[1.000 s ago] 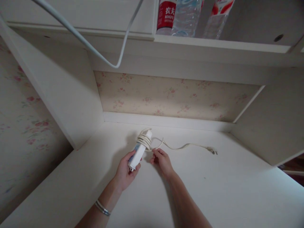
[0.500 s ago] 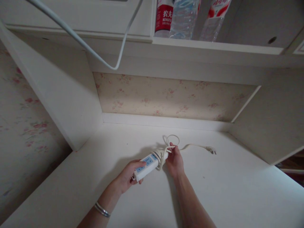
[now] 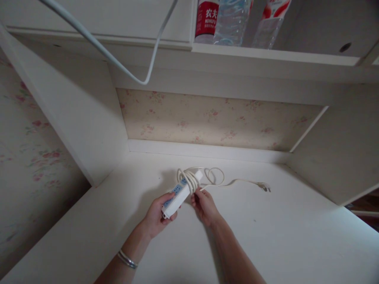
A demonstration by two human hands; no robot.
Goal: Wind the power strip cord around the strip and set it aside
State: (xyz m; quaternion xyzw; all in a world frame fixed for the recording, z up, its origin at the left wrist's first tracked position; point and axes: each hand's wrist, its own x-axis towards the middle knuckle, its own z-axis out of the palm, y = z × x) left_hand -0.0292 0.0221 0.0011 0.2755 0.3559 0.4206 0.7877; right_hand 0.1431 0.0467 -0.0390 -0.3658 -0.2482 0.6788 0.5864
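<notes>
The left hand [image 3: 158, 215] is curled around the near end of a white power strip [image 3: 181, 193], held just above the desk [image 3: 266, 236] with its far end pointing toward the back wall. The right hand [image 3: 204, 205] pinches the strip's cord [image 3: 192, 179] (several loops already wrap the strip), fingers nearly closed. The loose cord trails right to the plug [image 3: 264, 186] lying on the desk.

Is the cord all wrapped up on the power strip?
Partly. Several loops of cord circle the power strip, but a loose stretch and the plug lie on the desk.
</notes>
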